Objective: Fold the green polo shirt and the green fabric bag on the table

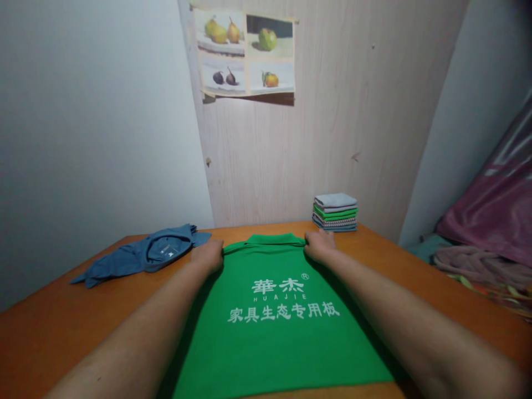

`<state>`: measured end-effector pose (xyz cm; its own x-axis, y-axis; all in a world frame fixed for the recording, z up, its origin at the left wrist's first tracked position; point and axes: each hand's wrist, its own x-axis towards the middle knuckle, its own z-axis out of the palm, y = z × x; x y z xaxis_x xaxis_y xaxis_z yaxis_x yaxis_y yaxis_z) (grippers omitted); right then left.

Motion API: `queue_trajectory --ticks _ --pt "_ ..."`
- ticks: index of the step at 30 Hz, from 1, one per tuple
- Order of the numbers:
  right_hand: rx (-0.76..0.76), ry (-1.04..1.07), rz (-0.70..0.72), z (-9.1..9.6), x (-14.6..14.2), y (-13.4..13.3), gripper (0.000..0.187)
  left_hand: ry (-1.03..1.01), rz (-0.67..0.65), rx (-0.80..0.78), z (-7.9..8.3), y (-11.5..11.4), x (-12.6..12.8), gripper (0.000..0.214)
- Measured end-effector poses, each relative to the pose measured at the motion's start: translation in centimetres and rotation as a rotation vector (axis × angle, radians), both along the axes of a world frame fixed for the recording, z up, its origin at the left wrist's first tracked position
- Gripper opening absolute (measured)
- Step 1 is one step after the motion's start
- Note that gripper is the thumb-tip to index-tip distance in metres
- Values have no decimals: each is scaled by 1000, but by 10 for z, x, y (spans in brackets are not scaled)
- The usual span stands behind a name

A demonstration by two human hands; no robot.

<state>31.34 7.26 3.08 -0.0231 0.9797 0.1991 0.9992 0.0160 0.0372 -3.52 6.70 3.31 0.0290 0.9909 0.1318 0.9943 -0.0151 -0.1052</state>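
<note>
A green polo shirt (274,349) with a collar and white lettering lies spread out in front of me, its hem toward me and its collar at the far end. My left hand (209,256) is closed on the shirt's far left shoulder. At the far right shoulder, my right hand (320,246) grips the cloth too. The sleeves do not show; they seem tucked under or hidden by my hands. Left of my left hand lies a crumpled blue T-shirt (128,257), its neck opening facing up.
A stack of folded clothes (335,213) stands at the table's far right corner. The orange-brown table (75,327) meets walls at the left and back. Bedding (486,260) and a pink cloth (494,188) lie beyond its right edge. A fruit poster (247,55) hangs on the back wall.
</note>
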Motion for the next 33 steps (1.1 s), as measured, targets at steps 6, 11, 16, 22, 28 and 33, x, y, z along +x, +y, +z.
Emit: queue_trajectory --ticks 6,11,16,22,28,33 --pt "145 2 23 7 6 -30 25 17 -44 106 11 -35 -2 28" --pt "278 -9 98 5 24 -70 17 30 -73 161 22 -81 -4 26" --pt "348 -1 200 -7 38 -116 12 8 -102 187 17 -127 -8 27" --pt "393 19 256 -17 43 -160 11 12 -104 166 6 -174 -11 25" --pt "443 21 259 -21 44 -192 12 29 -106 173 5 -206 -6 24" --pt "477 22 277 -25 48 -211 11 58 -106 173 2 -228 -4 21"
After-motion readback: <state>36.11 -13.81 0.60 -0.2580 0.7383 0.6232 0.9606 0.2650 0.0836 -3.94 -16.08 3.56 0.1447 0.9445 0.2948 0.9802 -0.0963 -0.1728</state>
